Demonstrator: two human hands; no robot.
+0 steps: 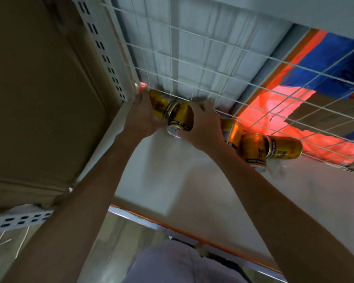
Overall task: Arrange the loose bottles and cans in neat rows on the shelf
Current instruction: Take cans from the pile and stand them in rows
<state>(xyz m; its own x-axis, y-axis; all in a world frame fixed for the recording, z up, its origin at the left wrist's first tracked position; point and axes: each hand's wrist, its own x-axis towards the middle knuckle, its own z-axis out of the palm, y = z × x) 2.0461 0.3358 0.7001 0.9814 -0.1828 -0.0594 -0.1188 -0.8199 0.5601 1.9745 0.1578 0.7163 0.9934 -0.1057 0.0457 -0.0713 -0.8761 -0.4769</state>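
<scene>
Both arms reach to the back left corner of a white shelf (pixel 172 172). My left hand (pixel 141 117) grips a gold can (pixel 159 105) near the corner, by the wire mesh. Right beside it, my right hand (pixel 204 123) holds a second gold can (pixel 181 119) whose silver top faces me. The two cans touch. Three more gold cans lie farther right along the mesh: one (pixel 234 130) partly hidden behind my right wrist, one (pixel 253 150) with its end toward me, and one (pixel 284 147) lying on its side.
White wire mesh (pixel 192 64) forms the shelf's back, with red and blue packaging (pixel 307 64) behind it. A slotted white upright (pixel 102 50) and a beige side panel (pixel 39 88) close the left. The shelf's front edge (pixel 192 231) has an orange strip.
</scene>
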